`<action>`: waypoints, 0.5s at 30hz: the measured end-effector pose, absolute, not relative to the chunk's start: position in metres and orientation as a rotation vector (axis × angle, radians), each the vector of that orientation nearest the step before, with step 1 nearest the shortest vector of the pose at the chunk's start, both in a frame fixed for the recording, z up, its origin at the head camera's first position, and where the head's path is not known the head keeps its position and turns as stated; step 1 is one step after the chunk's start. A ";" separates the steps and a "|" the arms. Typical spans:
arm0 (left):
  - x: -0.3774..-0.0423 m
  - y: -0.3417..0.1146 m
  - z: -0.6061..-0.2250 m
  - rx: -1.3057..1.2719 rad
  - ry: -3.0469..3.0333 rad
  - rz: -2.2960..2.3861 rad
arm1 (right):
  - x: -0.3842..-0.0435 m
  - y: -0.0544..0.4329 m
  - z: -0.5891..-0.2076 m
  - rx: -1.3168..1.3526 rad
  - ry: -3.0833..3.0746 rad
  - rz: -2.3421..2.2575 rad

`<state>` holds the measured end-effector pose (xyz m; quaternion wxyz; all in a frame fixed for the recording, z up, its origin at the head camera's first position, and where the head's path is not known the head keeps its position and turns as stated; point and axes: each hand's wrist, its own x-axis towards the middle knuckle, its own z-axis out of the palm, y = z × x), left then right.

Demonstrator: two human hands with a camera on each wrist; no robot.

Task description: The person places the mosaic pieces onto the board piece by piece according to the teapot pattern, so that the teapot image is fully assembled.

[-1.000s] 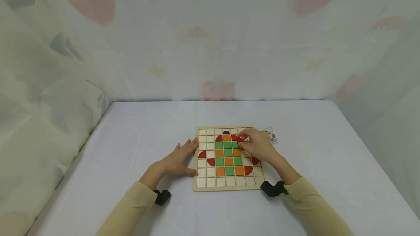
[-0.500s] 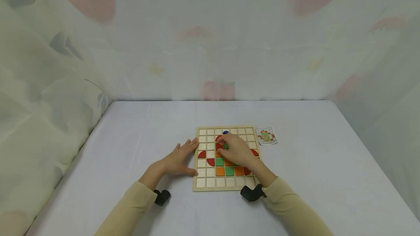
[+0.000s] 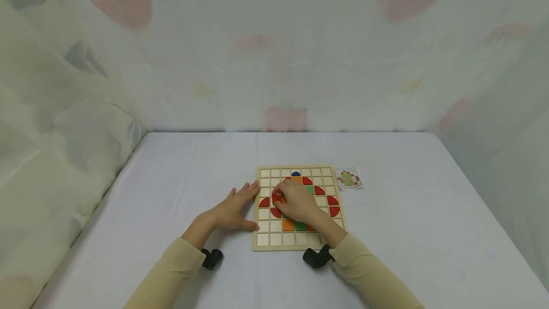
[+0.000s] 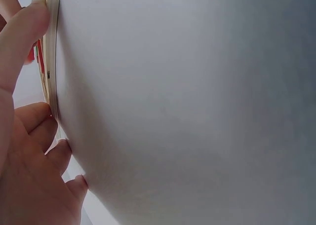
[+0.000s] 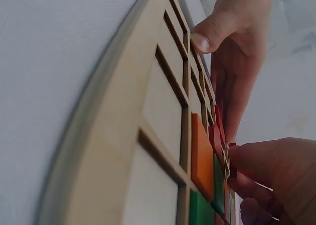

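A wooden grid board point(image 3: 300, 247) lies on the table. Its cells hold green squares point(image 3: 300, 226), orange squares point(image 3: 288, 224), red quarter-circles point(image 3: 334, 211) and a blue rounded piece point(image 3: 296, 174). My right hand point(image 3: 300, 203) is over the board's left-middle cells and pinches a red quarter-circle piece point(image 3: 276, 199) between thumb and fingers. That held piece shows edge-on point(image 5: 233, 161) in the right wrist view. Fingers spread, my left hand point(image 3: 233, 210) rests against the board's left edge, thumb and fingertips touching it. Several cells beneath my right hand are hidden.
A small printed pattern card point(image 3: 348, 178) lies just off the board's upper right corner. White cloth point(image 3: 206, 156) covers the table. Patterned curtains point(image 3: 274, 61) hang behind it and at the sides. A black wrist camera point(image 3: 316, 257) sits under the right wrist.
My right hand has moved left and slightly down across the board, from its upper right part to its left-middle cells, uncovering the card and red pieces at right. The left hand stays put.
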<state>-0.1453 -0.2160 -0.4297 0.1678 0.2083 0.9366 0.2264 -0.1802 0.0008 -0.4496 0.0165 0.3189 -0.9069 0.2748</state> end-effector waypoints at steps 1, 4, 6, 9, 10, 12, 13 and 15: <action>-0.145 -0.216 -0.430 0.592 2.665 0.643 | -0.180 0.000 -0.450 0.994 -2.815 0.837; -0.146 -0.216 -0.431 0.589 2.665 0.639 | -0.179 -0.002 -0.450 0.999 -2.817 0.807; -0.146 -0.217 -0.431 0.591 2.666 0.639 | -0.179 -0.003 -0.449 1.000 -2.830 0.784; -0.146 -0.217 -0.432 0.595 2.669 0.640 | -0.177 -0.004 -0.448 1.000 -2.842 0.759; -0.146 -0.217 -0.432 0.596 2.669 0.643 | -0.177 -0.004 -0.447 0.997 -2.847 0.754; -0.145 -0.216 -0.431 0.597 2.668 0.648 | -0.176 -0.004 -0.447 0.996 -2.844 0.748; -0.145 -0.216 -0.431 0.595 2.668 0.647 | -0.176 -0.004 -0.448 0.997 -2.839 0.748; -0.145 -0.216 -0.431 0.591 2.667 0.644 | -0.176 -0.005 -0.448 0.995 -2.837 0.750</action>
